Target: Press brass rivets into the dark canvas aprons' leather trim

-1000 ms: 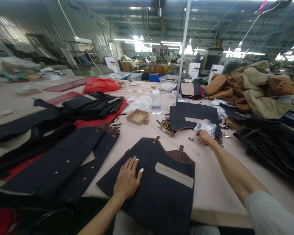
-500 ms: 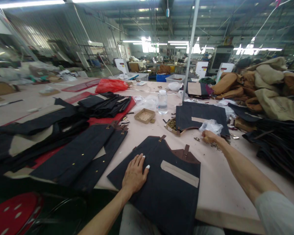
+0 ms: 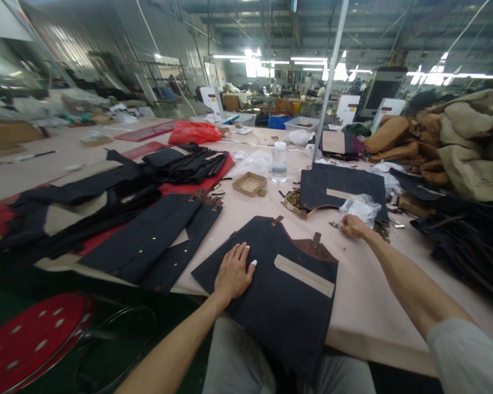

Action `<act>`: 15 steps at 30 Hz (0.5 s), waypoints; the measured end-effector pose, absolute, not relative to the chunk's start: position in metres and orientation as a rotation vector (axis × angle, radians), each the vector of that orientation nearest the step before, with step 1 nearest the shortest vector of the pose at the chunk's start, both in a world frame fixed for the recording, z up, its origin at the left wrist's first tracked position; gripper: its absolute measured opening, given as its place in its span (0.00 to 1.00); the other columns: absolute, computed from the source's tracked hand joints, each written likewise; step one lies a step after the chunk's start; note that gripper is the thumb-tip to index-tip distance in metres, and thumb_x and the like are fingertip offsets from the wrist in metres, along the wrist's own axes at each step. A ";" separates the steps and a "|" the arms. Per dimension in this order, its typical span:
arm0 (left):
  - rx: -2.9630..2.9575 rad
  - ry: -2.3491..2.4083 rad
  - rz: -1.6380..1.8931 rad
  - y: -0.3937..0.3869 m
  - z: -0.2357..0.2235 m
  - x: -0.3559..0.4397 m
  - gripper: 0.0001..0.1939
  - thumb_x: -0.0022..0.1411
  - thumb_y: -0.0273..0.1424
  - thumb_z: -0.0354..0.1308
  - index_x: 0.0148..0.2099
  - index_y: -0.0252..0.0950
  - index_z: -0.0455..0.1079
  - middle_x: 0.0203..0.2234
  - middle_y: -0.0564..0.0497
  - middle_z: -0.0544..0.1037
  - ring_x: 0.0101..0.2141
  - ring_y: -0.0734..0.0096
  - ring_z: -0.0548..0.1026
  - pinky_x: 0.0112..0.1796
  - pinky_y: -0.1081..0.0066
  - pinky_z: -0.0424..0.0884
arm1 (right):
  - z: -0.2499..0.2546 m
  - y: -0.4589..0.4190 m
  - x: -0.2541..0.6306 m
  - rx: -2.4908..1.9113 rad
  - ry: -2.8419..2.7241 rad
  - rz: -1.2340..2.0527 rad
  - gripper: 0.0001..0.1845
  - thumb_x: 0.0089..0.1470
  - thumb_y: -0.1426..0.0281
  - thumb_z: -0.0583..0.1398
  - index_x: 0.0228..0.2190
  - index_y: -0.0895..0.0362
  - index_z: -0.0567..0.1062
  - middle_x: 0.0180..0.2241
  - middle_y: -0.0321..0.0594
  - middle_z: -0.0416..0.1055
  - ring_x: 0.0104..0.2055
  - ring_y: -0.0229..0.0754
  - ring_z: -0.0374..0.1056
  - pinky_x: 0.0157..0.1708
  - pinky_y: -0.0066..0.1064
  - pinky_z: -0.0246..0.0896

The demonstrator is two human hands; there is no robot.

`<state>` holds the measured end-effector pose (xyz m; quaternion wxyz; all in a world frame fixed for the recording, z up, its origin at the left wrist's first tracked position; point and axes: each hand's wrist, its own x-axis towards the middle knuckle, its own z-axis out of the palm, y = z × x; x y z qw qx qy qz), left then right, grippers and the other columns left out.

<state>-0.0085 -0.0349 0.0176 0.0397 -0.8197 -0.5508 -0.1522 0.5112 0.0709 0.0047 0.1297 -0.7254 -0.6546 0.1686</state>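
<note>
My left hand [image 3: 234, 273] lies flat, fingers stretched out, on a dark cloth panel [image 3: 267, 312] that hangs over the table's front edge. The panel has a beige strip [image 3: 304, 275] and brown leather-like tabs [image 3: 315, 241] along its far edge. Farther off to the right, my right hand [image 3: 353, 226] is closed, its fingertips curled down at the tabletop. Beside it are a crumpled clear plastic bag [image 3: 361, 208] and small metal fittings [image 3: 382, 232]. Whatever its fingers hold, if anything, is hidden.
Dark panels [image 3: 156, 235] lie at left on red sheeting. A shallow box of small studs [image 3: 250, 184], a box of brass-coloured pieces [image 3: 292, 200] and a water jar [image 3: 279, 164] stand mid-table. Piled dark cloth [image 3: 468, 235] is at right; a red stool [image 3: 36, 339] stands lower left.
The view has shifted slightly, so the scene sits a little higher and farther right. My left hand stays flat on the panel. My right hand remains by the plastic bag, fingers curled.
</note>
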 end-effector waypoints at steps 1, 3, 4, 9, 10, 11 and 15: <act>-2.510 -1.695 -0.478 -0.036 0.018 -0.009 0.28 0.69 0.41 0.49 0.67 0.34 0.62 0.67 0.42 0.62 0.66 0.53 0.59 0.65 0.51 0.56 | 0.006 0.068 0.506 -2.121 -1.914 0.453 0.09 0.45 0.73 0.62 0.18 0.58 0.68 0.19 0.39 0.66 0.26 0.38 0.60 0.27 0.29 0.45; -2.512 -1.706 -0.495 -0.037 0.017 -0.009 0.28 0.69 0.41 0.49 0.67 0.35 0.62 0.67 0.43 0.63 0.66 0.53 0.59 0.64 0.51 0.56 | 0.010 0.060 0.492 -2.116 -1.955 0.353 0.09 0.48 0.71 0.61 0.20 0.59 0.69 0.21 0.42 0.69 0.27 0.39 0.61 0.27 0.29 0.45; -2.514 -1.708 -0.501 -0.037 0.016 -0.009 0.28 0.69 0.41 0.49 0.67 0.36 0.63 0.67 0.43 0.63 0.66 0.53 0.59 0.65 0.51 0.56 | 0.012 0.054 0.482 -2.084 -1.982 0.316 0.08 0.49 0.71 0.61 0.21 0.59 0.70 0.22 0.42 0.70 0.27 0.39 0.62 0.28 0.29 0.46; -2.525 -1.714 -0.515 -0.035 0.013 -0.008 0.29 0.68 0.41 0.50 0.67 0.36 0.62 0.66 0.43 0.63 0.66 0.52 0.59 0.65 0.52 0.55 | 0.019 0.021 0.416 -1.667 -2.231 0.531 0.05 0.50 0.70 0.60 0.31 0.58 0.75 0.27 0.38 0.74 0.28 0.37 0.64 0.30 0.26 0.50; -2.528 -1.715 -0.521 -0.035 0.013 -0.008 0.29 0.68 0.41 0.50 0.67 0.36 0.62 0.66 0.43 0.63 0.66 0.52 0.59 0.65 0.52 0.55 | 0.019 0.015 0.405 -1.623 -2.254 0.593 0.06 0.50 0.70 0.60 0.32 0.58 0.76 0.28 0.37 0.75 0.29 0.37 0.64 0.30 0.25 0.51; -2.530 -1.714 -0.527 -0.035 0.013 -0.008 0.29 0.68 0.41 0.50 0.67 0.35 0.62 0.66 0.42 0.63 0.66 0.52 0.59 0.65 0.52 0.55 | 0.020 0.011 0.395 -1.614 -2.261 0.639 0.06 0.50 0.70 0.60 0.32 0.58 0.76 0.28 0.37 0.75 0.29 0.37 0.64 0.30 0.25 0.51; -2.526 -1.723 -0.543 -0.036 0.013 -0.010 0.29 0.68 0.41 0.50 0.67 0.36 0.63 0.66 0.43 0.63 0.66 0.52 0.59 0.65 0.51 0.55 | 0.018 0.006 0.379 -1.708 -2.223 0.716 0.05 0.47 0.72 0.62 0.30 0.58 0.76 0.28 0.39 0.76 0.30 0.38 0.65 0.31 0.25 0.53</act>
